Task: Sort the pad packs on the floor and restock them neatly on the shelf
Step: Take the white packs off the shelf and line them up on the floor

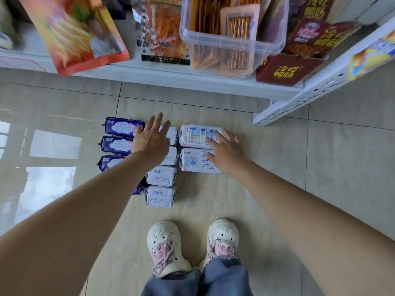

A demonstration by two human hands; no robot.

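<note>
Shoes (192, 246) below pad packs (161, 196) (columns, each long axis left-right).

Head view, steeply down, floor (213, 210)

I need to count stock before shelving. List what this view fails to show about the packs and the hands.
- Purple packs: the left forearm covers the lower ones, so their count is unclear.
- White ABC packs: the left hand hides the upper two faces.
- Right hand: whether its fingers press or hover over the large packs cannot be told.
- Print on the large packs: too small to read.
</note>
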